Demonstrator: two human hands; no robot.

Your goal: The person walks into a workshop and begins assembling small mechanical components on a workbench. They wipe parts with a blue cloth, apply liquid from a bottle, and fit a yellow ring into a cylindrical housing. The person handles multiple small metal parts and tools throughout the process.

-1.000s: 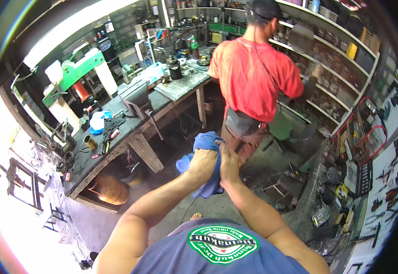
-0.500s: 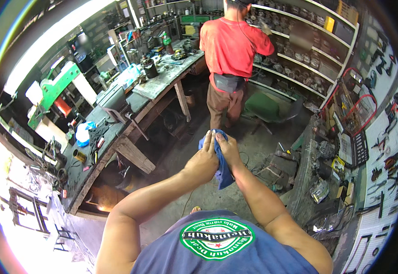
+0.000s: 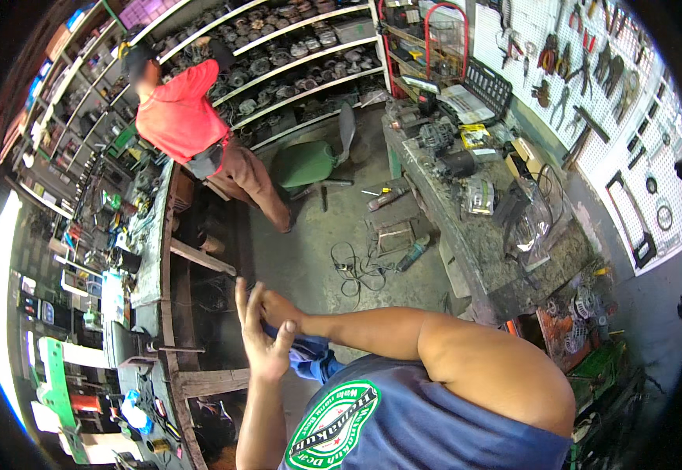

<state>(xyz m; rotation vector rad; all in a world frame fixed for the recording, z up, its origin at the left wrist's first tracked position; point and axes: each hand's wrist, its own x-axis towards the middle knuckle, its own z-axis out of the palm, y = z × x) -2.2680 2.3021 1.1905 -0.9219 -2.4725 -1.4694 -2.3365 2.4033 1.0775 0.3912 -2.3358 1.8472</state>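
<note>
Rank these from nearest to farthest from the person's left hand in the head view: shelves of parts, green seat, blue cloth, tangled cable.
From the left hand:
1. Blue cloth: just to its right, partly hidden.
2. Tangled cable: on the floor, ahead and right.
3. Green seat: ahead, beyond the cable.
4. Shelves of parts: behind the seat.

I'm watching the left hand (image 3: 267,348) holding its fingers apart beside the right hand (image 3: 280,309), a blue cloth (image 3: 307,345) showing just below, while a co-worker (image 3: 184,117) (in red) is facing the shelves (image 3: 380,47).
</note>
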